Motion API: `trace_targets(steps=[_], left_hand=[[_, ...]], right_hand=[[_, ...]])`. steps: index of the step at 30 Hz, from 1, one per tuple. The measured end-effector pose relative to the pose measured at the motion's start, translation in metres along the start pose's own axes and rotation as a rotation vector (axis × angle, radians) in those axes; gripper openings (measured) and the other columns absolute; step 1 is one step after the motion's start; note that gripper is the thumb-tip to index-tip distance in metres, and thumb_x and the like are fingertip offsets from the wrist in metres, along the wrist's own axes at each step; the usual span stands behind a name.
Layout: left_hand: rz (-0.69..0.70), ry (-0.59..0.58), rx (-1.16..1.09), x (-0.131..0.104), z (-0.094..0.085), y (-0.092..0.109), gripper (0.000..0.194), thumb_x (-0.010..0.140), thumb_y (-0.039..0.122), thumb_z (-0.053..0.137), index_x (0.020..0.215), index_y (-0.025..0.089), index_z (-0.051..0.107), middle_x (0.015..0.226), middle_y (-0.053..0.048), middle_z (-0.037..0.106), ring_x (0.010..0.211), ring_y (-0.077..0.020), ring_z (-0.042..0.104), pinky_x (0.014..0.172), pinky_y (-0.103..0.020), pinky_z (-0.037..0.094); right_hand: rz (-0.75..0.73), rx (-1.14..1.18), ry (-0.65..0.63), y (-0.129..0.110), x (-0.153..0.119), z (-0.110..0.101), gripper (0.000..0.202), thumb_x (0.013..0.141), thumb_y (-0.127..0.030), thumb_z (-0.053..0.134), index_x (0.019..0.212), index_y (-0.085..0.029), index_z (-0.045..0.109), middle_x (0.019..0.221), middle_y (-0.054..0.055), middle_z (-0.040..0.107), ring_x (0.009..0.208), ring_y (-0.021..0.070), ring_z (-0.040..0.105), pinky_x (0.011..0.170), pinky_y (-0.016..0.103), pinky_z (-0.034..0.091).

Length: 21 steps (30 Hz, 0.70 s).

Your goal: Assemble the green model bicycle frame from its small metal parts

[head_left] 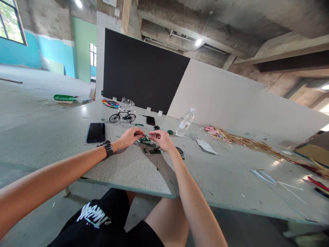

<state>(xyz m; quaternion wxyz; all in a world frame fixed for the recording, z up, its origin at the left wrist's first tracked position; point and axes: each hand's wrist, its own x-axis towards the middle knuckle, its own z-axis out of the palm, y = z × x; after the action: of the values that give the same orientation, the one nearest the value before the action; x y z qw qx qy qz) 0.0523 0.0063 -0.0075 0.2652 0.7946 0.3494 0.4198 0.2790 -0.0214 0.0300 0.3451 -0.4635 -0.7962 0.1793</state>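
Left hand: the left hand [131, 137] has its grip pinched nearly closed on the left end of the small green bicycle frame [146, 140].
Right hand: the right hand [162, 139] has thumb and fingers bunched at the frame's other side; whether the grip is closed on it, I cannot tell.
Green bicycle frame: between the hands, just above the counter [123, 168], near loose dark parts [153, 151] and a wheel [180, 151].
Bottle: clear plastic bottle [185, 123], tilted in view, beyond the right hand; contents unclear.
Green tray: on the floor [33, 89], the tray [64, 97] shows no readable contents.
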Motion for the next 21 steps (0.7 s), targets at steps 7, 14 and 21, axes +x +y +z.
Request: trace_targets(steps=[7, 14, 21], left_hand=[[0.0, 0.008, 0.005, -0.0008, -0.0005, 0.0037, 0.02, 0.089, 0.028, 0.061, 0.099, 0.018, 0.076, 0.097, -0.008, 0.079, 0.091, -0.0234, 0.071, 0.087, -0.036, 0.054], [-0.001, -0.003, -0.007, -0.003, -0.002, 0.0091, 0.022, 0.089, 0.028, 0.061, 0.099, 0.017, 0.076, 0.098, -0.008, 0.079, 0.092, -0.0244, 0.071, 0.086, -0.035, 0.052], [-0.009, -0.005, -0.006, -0.003, -0.0022, 0.0085, 0.022, 0.089, 0.029, 0.061, 0.1, 0.018, 0.077, 0.097, -0.008, 0.079, 0.092, -0.0244, 0.072, 0.086, -0.035, 0.053]], right_hand=[[0.002, -0.031, -0.041, -0.0068, -0.0016, 0.0004, 0.023, 0.088, -0.039, 0.076, 0.104, -0.023, 0.08, 0.102, 0.007, 0.08, 0.085, 0.0213, 0.07, 0.079, 0.034, 0.052], [0.003, -0.046, -0.031, -0.0102, -0.0023, -0.0017, 0.022, 0.09, -0.039, 0.073, 0.102, -0.023, 0.081, 0.104, 0.008, 0.079, 0.086, 0.0214, 0.069, 0.08, 0.033, 0.051], [-0.008, -0.052, -0.027, -0.009, -0.0018, -0.0015, 0.024, 0.089, -0.041, 0.074, 0.102, -0.022, 0.081, 0.103, 0.007, 0.079, 0.084, 0.0208, 0.068, 0.078, 0.033, 0.05]])
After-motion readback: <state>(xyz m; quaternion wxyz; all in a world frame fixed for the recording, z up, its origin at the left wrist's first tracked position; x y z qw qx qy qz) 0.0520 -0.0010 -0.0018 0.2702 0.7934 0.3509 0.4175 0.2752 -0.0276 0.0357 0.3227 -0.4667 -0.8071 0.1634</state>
